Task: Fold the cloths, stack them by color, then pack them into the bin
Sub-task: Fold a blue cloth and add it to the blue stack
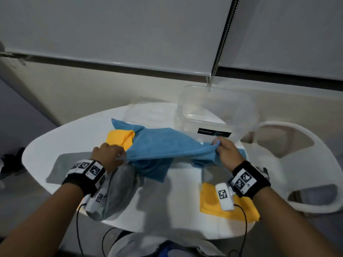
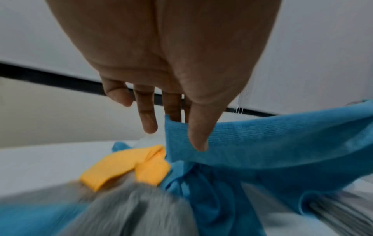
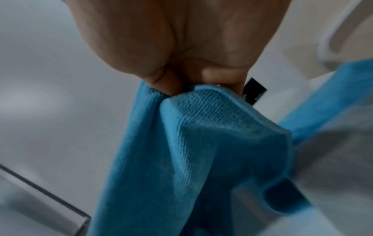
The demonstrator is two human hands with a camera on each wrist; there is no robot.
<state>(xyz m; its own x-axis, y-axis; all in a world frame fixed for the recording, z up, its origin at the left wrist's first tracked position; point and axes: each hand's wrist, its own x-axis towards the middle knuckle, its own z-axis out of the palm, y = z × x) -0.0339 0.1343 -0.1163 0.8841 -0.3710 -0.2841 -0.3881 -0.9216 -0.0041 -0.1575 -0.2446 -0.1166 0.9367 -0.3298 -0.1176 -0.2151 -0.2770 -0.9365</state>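
Observation:
A blue cloth (image 1: 163, 145) hangs stretched between my two hands above the white table (image 1: 65, 134). My left hand (image 1: 111, 154) pinches its left corner, thumb (image 2: 198, 135) on the near face and fingers behind the blue cloth (image 2: 262, 143). My right hand (image 1: 225, 151) grips the right corner of the blue cloth (image 3: 201, 143), bunched in the curled fingers (image 3: 165, 86). A folded yellow cloth (image 1: 228, 206) lies under my right wrist. Another yellow cloth (image 1: 120, 137) lies crumpled behind the blue one, also visible as the yellow cloth (image 2: 125, 164). A clear plastic bin (image 1: 213, 112) stands at the back right.
A grey cloth (image 1: 118, 191) lies crumpled under my left wrist, and a flat grey one (image 1: 68, 164) beside it. A second blue cloth (image 1: 241, 153) lies behind my right hand. A clear lid (image 1: 148, 112) rests left of the bin. A white chair (image 1: 297, 164) stands to the right.

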